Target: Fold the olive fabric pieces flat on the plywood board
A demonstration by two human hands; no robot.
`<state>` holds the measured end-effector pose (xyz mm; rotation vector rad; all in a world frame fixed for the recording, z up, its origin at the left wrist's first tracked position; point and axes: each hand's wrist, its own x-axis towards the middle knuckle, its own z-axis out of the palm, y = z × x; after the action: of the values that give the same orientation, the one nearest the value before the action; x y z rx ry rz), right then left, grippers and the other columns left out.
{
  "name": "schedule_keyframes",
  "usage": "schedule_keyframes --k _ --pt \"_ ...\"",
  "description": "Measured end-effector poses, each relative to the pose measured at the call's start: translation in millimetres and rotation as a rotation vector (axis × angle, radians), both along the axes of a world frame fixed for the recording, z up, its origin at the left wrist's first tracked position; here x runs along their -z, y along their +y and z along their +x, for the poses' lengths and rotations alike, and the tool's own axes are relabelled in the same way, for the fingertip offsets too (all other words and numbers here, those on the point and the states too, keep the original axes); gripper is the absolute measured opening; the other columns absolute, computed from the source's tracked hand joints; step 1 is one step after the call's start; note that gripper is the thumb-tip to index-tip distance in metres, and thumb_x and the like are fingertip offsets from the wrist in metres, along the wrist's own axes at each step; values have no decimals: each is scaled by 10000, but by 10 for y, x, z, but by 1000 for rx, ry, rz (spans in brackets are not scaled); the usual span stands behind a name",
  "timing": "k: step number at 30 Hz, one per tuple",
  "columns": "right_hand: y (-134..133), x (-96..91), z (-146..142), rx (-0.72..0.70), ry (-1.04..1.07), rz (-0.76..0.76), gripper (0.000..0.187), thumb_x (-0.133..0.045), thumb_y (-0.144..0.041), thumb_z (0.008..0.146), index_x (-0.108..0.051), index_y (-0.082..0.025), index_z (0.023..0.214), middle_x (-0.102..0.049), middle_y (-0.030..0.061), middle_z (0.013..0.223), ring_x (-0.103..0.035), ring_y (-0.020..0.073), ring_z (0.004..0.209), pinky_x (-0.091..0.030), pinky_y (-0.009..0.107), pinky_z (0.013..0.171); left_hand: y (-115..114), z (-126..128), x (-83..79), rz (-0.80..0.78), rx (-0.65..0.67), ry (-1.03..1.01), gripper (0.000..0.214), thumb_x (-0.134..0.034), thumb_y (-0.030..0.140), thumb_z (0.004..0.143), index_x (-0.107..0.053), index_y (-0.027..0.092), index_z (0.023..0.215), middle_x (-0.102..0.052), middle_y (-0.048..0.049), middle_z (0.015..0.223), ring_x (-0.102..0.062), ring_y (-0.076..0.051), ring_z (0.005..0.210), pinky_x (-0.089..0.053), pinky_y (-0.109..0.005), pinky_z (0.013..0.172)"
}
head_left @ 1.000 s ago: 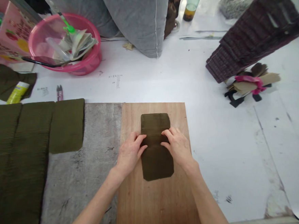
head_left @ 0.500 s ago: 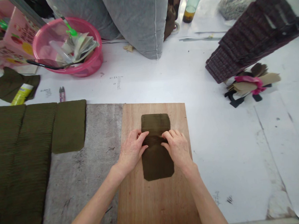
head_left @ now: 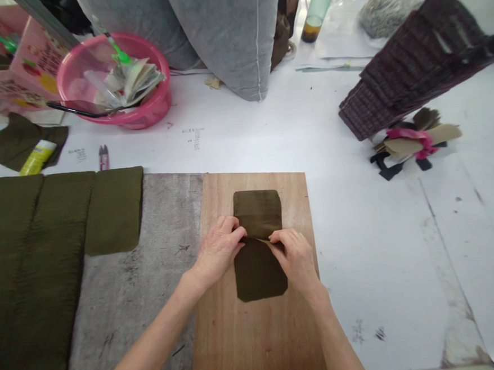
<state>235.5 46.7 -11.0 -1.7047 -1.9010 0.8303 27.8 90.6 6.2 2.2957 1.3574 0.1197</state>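
Dark olive fabric pieces (head_left: 260,271) lie on a wooden board (head_left: 258,342) in front of me, one part above and one below a raised edge across the middle. My left hand (head_left: 219,243) pinches the left end of that edge between thumb and fingers. At its right end, my right hand (head_left: 293,252) pinches the fabric the same way. The upper part (head_left: 258,209) shows faint crosswise creases. Whether this is one folded piece or two layers, I cannot tell.
Overlapping stacks of olive fabric pieces (head_left: 20,268) cover the left side, on a grey sheet (head_left: 125,317). Behind stand a pink basket (head_left: 149,116) and grey cloth (head_left: 228,40). Dark patterned fabric (head_left: 416,66) and a tied bundle of scraps (head_left: 413,141) lie at right.
Both hands have closed their fingers on the fabric at the middle. The bulge there has become a raised edge, and my right hand has shifted slightly towards me.
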Motion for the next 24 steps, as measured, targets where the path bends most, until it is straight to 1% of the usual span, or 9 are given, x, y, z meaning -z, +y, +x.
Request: schedule_keyframes --k 2,4,7,10,13,15,19,22,24 --pt "-64 21 -3 111 139 -96 78 -545 -279 897 -582 -212 909 -663 5 890 -605 149 825 -429 269 749 13 -5 -11 -26 22 2 26 -588 169 831 -586 188 848 -524 -59 983 -482 -223 954 -455 -349 772" --pt "-116 28 -11 210 216 -203 189 -583 -347 862 -579 -213 994 -675 10 893 -622 151 771 -454 261 698 3 -13 -9 -44 26 -27 33 -557 164 847 -569 184 823 -534 -52 936 -491 -211 921 -444 -332 752" --pt "-167 5 -24 274 183 -304 227 -585 -384 839 -612 -211 983 -674 7 794 -608 158 677 -446 259 622 -59 -29 9 -63 -5 -111 67 -516 151 858 -550 186 811 -546 -40 877 -503 -194 872 -425 -309 723" --pt "-202 -28 -37 300 196 -347 210 -544 -387 861 -637 -200 876 -652 2 709 -582 153 636 -428 252 598 -156 -39 27 -128 -89 -222 73 -496 170 871 -547 187 821 -559 -29 836 -520 -172 813 -413 -284 694" --pt "-247 -18 -44 349 386 -386 260 -548 -419 856 -627 -174 886 -670 23 779 -594 159 688 -444 248 610 -253 -38 44 -220 -220 -312 84 -506 242 885 -569 188 885 -584 -20 824 -537 -152 756 -410 -273 681" --pt "-291 20 -43 402 511 -419 298 -574 -449 836 -620 -163 907 -675 34 814 -600 167 718 -457 251 620 -304 -37 58 -292 -301 -347 151 -531 315 877 -588 189 941 -592 -8 782 -538 -144 706 -402 -261 646" --pt "-403 95 -48 527 671 -466 337 -629 -477 794 -608 -162 914 -671 30 817 -606 175 741 -476 261 642 -367 -41 89 -483 -373 -448 229 -549 396 859 -613 180 905 -558 23 661 -503 -124 606 -362 -232 557" --pt "-475 71 -89 595 764 -509 345 -661 -472 768 -603 -166 916 -666 19 790 -615 179 736 -494 272 651 -411 -39 95 -573 -418 -585 229 -560 392 848 -613 172 881 -581 16 683 -512 -123 615 -367 -227 552" --pt "-515 27 -144 610 819 -540 348 -678 -458 754 -606 -169 933 -674 24 818 -625 182 754 -510 286 679 -451 -39 84 -604 -492 -694 234 -566 392 842 -612 167 882 -616 -4 744 -543 -133 658 -393 -230 577"
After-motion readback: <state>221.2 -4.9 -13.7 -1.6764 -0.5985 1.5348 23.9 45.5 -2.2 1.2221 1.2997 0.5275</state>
